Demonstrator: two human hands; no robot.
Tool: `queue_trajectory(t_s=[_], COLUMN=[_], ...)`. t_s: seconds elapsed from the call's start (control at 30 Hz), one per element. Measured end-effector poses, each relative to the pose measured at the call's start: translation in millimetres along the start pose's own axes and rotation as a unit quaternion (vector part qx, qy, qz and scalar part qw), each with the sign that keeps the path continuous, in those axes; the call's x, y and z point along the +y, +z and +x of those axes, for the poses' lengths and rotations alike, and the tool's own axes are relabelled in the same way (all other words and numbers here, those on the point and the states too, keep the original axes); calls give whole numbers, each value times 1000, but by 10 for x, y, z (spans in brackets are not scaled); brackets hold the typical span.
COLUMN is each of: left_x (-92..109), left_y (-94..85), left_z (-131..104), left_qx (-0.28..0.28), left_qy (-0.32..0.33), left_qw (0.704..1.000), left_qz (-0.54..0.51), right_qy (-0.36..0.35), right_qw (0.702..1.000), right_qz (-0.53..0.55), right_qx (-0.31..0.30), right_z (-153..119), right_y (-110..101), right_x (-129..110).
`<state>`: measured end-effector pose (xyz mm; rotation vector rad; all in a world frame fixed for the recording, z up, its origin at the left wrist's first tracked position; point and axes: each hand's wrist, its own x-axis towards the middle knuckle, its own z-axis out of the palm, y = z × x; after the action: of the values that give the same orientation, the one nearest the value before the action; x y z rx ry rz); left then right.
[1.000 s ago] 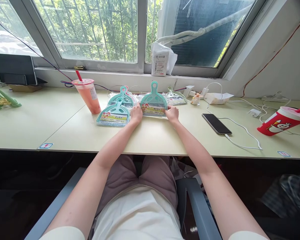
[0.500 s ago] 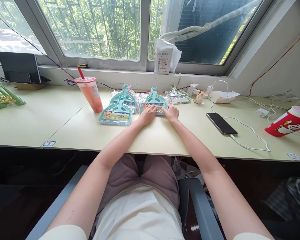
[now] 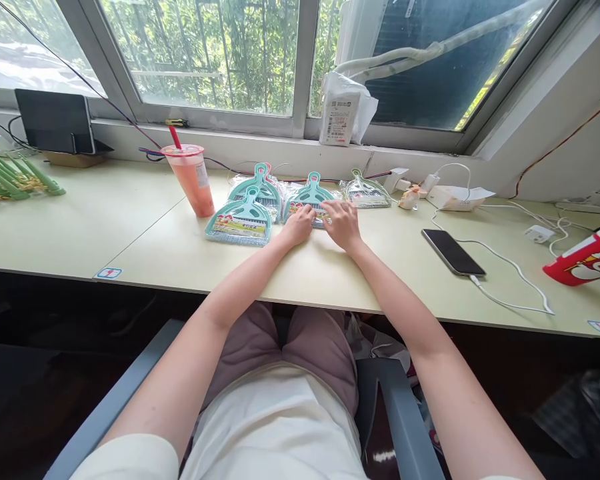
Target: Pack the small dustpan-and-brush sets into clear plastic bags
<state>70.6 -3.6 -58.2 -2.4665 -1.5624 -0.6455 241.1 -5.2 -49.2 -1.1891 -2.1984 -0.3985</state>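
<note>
In front of me lies a wrapped turquoise mini dustpan and brush set point(image 3: 314, 191), with a printed label across its front. At its lower left edge, my left hand point(image 3: 299, 225) is closed, its fingers curled on the wrapper. My right hand point(image 3: 343, 224) has its fingers spread over the right side of the label, covering part of it; firm contact there is hard to see. To the left are another turquoise dustpan set point(image 3: 241, 219) and an overlapping turquoise-and-pink pair point(image 3: 261, 183) behind it. A green-rimmed set point(image 3: 367, 191) lies to the right.
A pink drink cup point(image 3: 193, 180) with a red straw stands left of the sets. On the right lie a charging phone point(image 3: 453, 252), its white cable and a tilted red cup point(image 3: 587, 257). Green stalk-like items point(image 3: 17, 177) and a tablet point(image 3: 55, 122) are far left.
My right hand has lifted from the set's right edge and spread over its label. The left hand stays at the lower left edge. The camera view has tilted slightly.
</note>
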Motion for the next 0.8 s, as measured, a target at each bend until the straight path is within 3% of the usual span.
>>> queue_trajectory(t_s=[0.13, 0.33, 0.43, 0.57, 0.67, 0.8], left_x=[-33, 20, 201, 346, 62, -788], left_y=[25, -20, -175, -567, -950, -1352], left_z=[1, -12, -32, -239, -653, -1424], left_qx=[16, 72, 128, 162, 141, 68], left_qy=[17, 38, 51, 61, 41, -70], left_qw=[1000, 996, 990, 985, 989, 995], left_qz=[-16, -26, -21, -14, -19, -29], right_qy=[-61, -31, -10, -34, -74, -100], right_qw=[998, 999, 998, 997, 992, 980], right_qz=[-2, 23, 40, 57, 92, 150], right_qx=[-18, -35, -48, -48, -54, -86], right_z=[-19, -39, -45, -81, -124, -145], right_y=[-15, -119, -202, -279, -283, -158], right_x=[-114, -141, -144, -202, -362, -751])
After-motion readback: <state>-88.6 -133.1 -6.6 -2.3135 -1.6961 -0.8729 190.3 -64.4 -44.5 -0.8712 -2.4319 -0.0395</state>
